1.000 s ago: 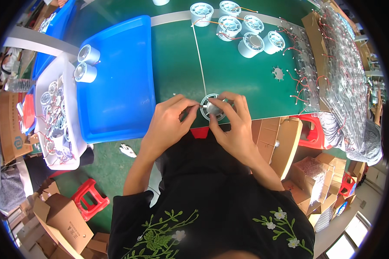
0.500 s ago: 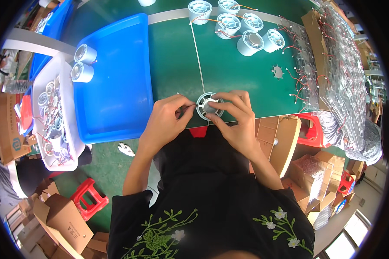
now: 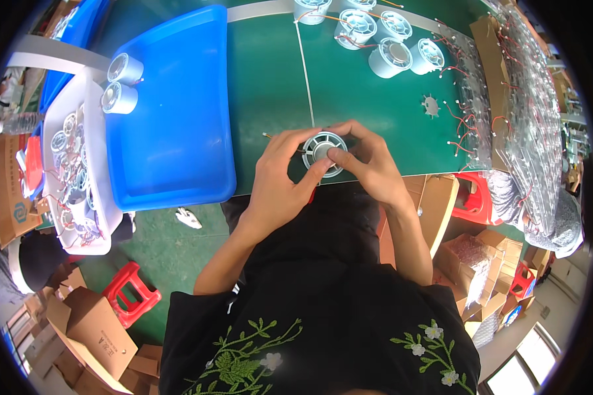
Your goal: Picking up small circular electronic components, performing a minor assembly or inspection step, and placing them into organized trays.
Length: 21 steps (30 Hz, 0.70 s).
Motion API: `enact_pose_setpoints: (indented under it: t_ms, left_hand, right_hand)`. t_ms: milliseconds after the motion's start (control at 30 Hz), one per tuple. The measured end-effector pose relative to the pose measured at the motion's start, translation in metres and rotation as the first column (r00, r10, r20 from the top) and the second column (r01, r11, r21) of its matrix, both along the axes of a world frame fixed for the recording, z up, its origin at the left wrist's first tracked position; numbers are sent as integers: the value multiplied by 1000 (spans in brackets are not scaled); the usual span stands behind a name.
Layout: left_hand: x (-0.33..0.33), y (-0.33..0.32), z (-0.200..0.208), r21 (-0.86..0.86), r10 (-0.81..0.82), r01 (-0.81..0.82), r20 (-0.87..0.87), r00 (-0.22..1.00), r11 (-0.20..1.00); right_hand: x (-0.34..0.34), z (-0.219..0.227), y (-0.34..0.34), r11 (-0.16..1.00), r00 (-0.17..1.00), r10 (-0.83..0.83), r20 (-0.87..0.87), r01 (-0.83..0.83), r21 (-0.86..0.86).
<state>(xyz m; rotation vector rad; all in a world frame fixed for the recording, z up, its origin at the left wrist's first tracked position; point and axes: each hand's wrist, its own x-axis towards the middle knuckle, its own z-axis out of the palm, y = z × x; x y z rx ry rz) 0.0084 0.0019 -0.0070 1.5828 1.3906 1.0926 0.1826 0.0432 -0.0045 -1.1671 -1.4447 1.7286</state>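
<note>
A round white spoked housing (image 3: 315, 143) with a flat grey disc (image 3: 322, 152) at its centre sits near the table's front edge, its open spokes facing up. My left hand (image 3: 278, 172) curls around its left side, with the thumb on the disc's lower edge. From the right, my right hand (image 3: 370, 162) wraps it, the thumb pressing on the disc. Both hands are closed on the housing. A short wire end (image 3: 267, 135) pokes out beside my left fingers. The housing's underside is hidden.
Left of my hands lies a blue tray (image 3: 171, 145) carrying two white cups (image 3: 120, 97). Beyond it stands a white bin (image 3: 102, 197) of parts. Several white spoked cups (image 3: 390, 58) stand at the back. A toothed metal plate (image 3: 430, 106) and clear plastic trays (image 3: 530, 125) are on the right.
My left fingers have left their pinch beside the housing and now wrap its left side. Both thumbs have come onto the disc. The view has shifted slightly.
</note>
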Motion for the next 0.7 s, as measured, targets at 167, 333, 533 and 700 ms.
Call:
enact_pose_setpoints:
  t_ms: [167, 333, 533, 700]
  left_hand:
    - [4, -4, -3, -45, 37, -34, 74, 997, 998]
    - [8, -8, -13, 120, 20, -21, 8, 1000, 993]
    - [-11, -24, 3, 326, 52, 3, -158, 986, 945]
    - [-95, -11, 37, 483, 519, -319, -365, 773, 815]
  right_hand:
    - [2, 6, 1, 997, 993, 32, 110, -40, 70]
    - [0, 2, -6, 984, 987, 31, 156, -58, 171]
    - [-7, 2, 4, 895, 983, 118, 141, -167, 413]
    - [-7, -11, 18, 908, 995, -79, 64, 45, 417]
